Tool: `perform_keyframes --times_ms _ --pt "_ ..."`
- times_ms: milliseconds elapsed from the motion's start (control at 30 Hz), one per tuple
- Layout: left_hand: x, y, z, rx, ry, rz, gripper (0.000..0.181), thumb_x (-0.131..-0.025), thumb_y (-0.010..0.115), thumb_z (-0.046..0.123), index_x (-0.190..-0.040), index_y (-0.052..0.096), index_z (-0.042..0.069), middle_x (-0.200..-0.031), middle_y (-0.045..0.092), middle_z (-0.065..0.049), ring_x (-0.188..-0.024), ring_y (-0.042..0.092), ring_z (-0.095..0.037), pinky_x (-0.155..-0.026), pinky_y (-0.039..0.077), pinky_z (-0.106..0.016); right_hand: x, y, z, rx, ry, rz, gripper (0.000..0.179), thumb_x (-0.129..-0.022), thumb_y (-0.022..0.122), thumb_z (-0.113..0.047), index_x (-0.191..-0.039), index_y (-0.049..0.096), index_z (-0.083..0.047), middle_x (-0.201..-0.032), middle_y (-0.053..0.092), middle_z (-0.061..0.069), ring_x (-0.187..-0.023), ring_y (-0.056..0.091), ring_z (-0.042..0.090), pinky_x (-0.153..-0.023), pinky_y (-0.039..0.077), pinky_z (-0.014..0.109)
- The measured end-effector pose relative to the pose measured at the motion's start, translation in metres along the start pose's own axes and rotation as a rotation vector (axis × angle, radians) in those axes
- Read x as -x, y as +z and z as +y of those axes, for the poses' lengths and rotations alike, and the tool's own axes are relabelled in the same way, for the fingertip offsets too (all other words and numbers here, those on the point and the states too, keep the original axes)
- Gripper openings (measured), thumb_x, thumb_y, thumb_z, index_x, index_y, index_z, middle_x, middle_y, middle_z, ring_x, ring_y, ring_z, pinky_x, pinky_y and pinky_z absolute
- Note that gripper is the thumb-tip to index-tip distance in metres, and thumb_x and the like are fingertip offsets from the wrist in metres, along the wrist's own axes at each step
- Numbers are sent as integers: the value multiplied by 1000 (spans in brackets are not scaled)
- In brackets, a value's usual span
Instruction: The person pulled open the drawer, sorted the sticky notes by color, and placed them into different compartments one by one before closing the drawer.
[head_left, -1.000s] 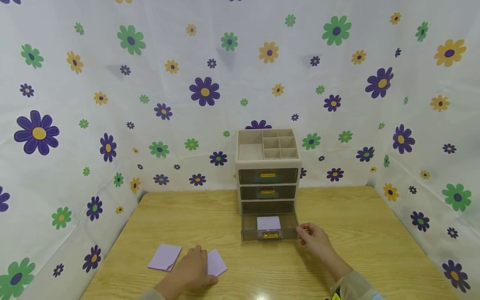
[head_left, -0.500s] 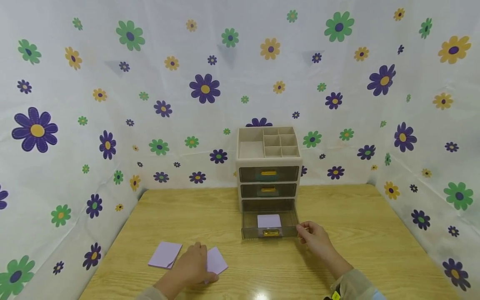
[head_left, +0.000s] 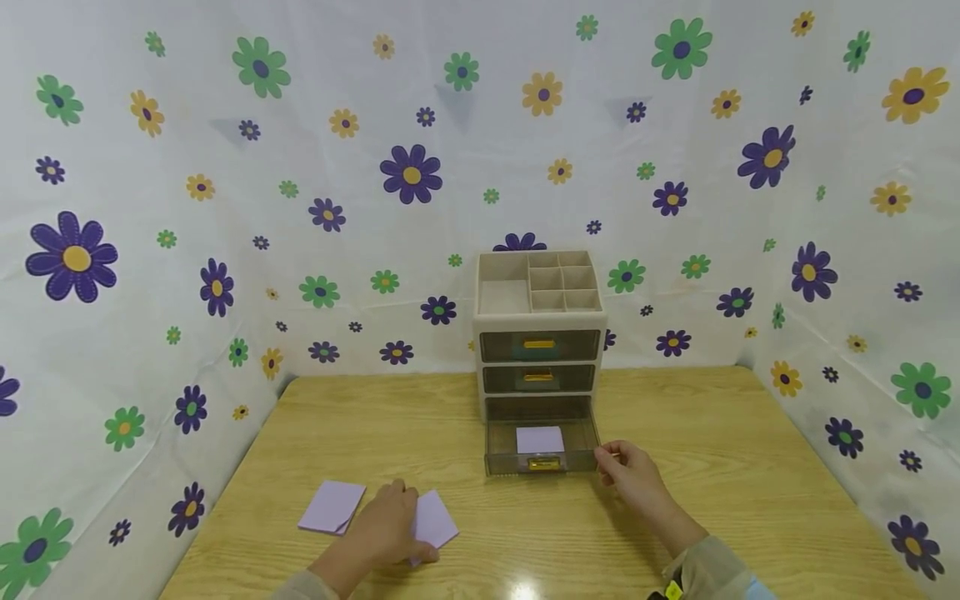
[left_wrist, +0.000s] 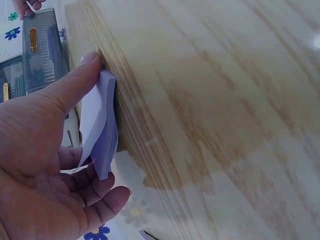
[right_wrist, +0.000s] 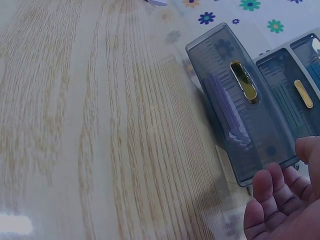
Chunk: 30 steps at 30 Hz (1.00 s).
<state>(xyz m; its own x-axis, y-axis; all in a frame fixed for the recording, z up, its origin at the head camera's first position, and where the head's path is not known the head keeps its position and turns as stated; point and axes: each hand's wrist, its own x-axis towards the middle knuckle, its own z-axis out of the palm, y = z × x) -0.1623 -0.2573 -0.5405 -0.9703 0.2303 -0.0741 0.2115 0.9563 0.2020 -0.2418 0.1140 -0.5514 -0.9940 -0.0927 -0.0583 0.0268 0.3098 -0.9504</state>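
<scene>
My left hand (head_left: 382, 525) grips a pad of lilac sticky notes (head_left: 435, 520) at the front of the table, thumb on one edge and fingers on the opposite one. The left wrist view shows its sheets (left_wrist: 101, 117) fanning apart a little. A second lilac pad (head_left: 332, 506), one corner curled, lies just left of that hand. My right hand (head_left: 637, 479) pinches the front right corner of the pulled-out bottom drawer (head_left: 510, 463), seen closer as a clear grey drawer (right_wrist: 240, 105) in the right wrist view. Inside the drawer lies another lilac pad (head_left: 539, 439).
The drawer belongs to a cream desktop organizer (head_left: 540, 319) at the table's back, with two closed drawers above and open compartments on top. A flower-printed cloth (head_left: 420, 233) encloses the wooden table (head_left: 360, 433) behind and on both sides.
Seen from the head, the scene has shifted slightly upward. Both hands keep their holds, and the pads and drawer stay in place.
</scene>
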Motion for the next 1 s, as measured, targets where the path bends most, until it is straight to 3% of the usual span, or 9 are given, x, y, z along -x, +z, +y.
perform_keyframes --times_ms 333,533,733,1000 --pt "0 0 0 40 -2 3 86 -61 86 52 -114 52 -6 -95 51 -13 -86 53 -28 -75 50 -47 1 0 -1 9 2 -1 35 -99 55 -31 -112 57 2 -93 60 16 -84 61 29 -75 50 37" --pt "-1 -2 -1 133 13 4 63 -70 85 36 -109 50 -1 -84 54 -5 -76 52 -20 -68 48 -41 1 0 0 3 1 -4 35 -99 55 -30 -112 57 2 -93 60 16 -84 61 29 -77 51 38" --pt "-2 -5 -2 176 22 -3 52 -77 81 27 -110 52 1 -88 58 -6 -81 56 -22 -71 48 -42 -1 0 2 0 2 3 33 -99 55 -30 -110 57 2 -92 60 16 -82 61 29 -76 51 37" --pt "-3 -5 -4 158 118 81 22 -87 64 1 -106 54 -1 -90 62 -13 -86 62 -30 -74 50 -46 -2 0 2 -4 0 3 34 -98 56 -31 -110 57 1 -91 60 15 -83 61 29 -75 50 36"
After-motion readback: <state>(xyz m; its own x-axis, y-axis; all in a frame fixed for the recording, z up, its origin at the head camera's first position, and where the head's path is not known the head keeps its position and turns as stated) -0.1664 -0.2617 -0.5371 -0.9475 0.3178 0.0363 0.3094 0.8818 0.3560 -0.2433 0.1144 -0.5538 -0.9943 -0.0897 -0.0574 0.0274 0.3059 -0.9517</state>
